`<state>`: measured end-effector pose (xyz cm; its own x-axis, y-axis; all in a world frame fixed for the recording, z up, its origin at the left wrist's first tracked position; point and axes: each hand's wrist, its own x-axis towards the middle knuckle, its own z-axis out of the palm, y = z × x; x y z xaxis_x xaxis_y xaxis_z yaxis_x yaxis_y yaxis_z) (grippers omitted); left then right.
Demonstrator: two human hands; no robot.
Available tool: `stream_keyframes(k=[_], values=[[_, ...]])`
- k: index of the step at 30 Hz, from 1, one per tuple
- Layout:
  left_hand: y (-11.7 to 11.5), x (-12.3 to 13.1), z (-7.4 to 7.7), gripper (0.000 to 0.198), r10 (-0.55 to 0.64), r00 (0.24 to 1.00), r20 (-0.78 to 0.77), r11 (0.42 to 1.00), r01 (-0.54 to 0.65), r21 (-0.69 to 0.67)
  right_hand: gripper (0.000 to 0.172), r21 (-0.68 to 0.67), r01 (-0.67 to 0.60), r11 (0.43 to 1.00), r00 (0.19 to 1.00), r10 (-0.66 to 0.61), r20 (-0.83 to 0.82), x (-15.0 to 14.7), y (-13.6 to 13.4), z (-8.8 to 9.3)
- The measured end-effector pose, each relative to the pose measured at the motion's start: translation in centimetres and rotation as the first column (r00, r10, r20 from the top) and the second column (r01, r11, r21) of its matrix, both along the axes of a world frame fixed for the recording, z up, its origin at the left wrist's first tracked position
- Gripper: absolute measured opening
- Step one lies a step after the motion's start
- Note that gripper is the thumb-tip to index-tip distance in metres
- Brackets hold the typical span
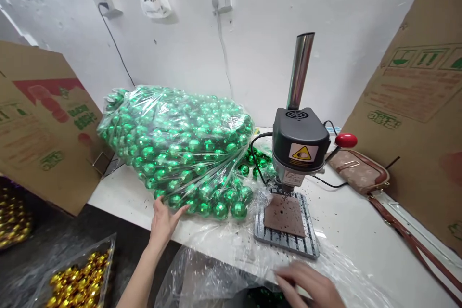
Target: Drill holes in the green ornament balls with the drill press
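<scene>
A large clear plastic bag of shiny green mirror balls (184,144) lies on its side on the white table. My left hand (164,221) rests against the bag's lower front edge, thumb and fingers spread apart. Low in the picture, my right hand (308,286) is over a loose clear plastic bag (209,274) with dark green pieces inside. Motion blurs its fingertips, so I cannot tell whether they grip the plastic. Just beyond that hand stands a small black bench drill press (301,139). A brown board (285,214) with a hole lies on its slotted base, with dark shavings scattered around.
Loose green balls (258,159) sit behind the drill. Its red-knobbed lever (346,140) sticks out rightward. A handbag (361,171) with a strap lies at right. Cardboard boxes (46,125) flank the table. Gold balls (81,279) fill a clear bag at lower left.
</scene>
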<state>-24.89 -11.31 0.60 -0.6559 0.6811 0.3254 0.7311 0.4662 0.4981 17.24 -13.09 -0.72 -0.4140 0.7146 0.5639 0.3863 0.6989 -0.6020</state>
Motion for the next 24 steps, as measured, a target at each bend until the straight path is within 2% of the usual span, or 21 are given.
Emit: stream_keyframes(k=[2,3,4,6,9,13,16,19,22,24], values=[[0.8,-0.3,-0.3,0.123,-0.023,0.997,0.077,0.998,0.018,0.065,0.025,0.006,-0.082,0.997,0.972,0.078,0.221,-4.4,2.5,2.3],[1.2,-0.2,-0.3,0.128,-0.047,0.994,0.095,0.996,0.039,0.081,0.030,0.026,-0.049,0.998,0.950,0.038,0.311,-6.6,3.9,3.2],[1.6,0.1,-0.4,0.132,-0.068,0.992,0.102,0.994,0.059,0.091,0.038,0.029,-0.001,1.000,0.943,-0.009,0.333,-8.7,5.2,3.8],[2.4,0.7,-0.3,0.138,-0.083,0.991,0.104,0.993,0.073,0.094,0.046,0.009,0.070,0.997,0.927,-0.069,0.369,-12.2,7.7,3.8],[4.0,1.1,-0.2,0.144,-0.081,0.992,0.092,0.990,0.070,0.121,0.031,-0.024,0.124,0.992,0.905,-0.103,0.414,-15.3,10.2,2.2],[7.1,1.0,-0.1,0.149,-0.127,0.988,0.085,0.981,0.113,0.155,0.029,-0.058,0.119,0.991,0.910,-0.086,0.405,-16.4,12.0,0.7],[9.5,1.0,-0.2,0.143,-0.151,0.985,0.085,0.968,0.130,0.213,0.029,-0.045,0.154,0.987,0.938,-0.131,0.322,-15.9,13.0,1.3],[11.6,1.0,-0.3,0.131,-0.113,0.991,0.074,0.962,0.090,0.257,0.034,-0.026,0.268,0.963,0.939,-0.255,0.231,-15.0,13.4,1.9],[13.1,1.1,0.1,0.125,-0.099,0.994,0.042,0.967,0.086,0.241,0.044,-0.042,0.342,0.939,0.923,-0.327,0.201,-14.4,13.1,1.7],[13.7,1.3,0.4,0.122,-0.094,0.995,0.019,0.973,0.088,0.211,0.039,-0.066,0.342,0.937,0.926,-0.324,0.193,-14.2,12.8,1.2]])
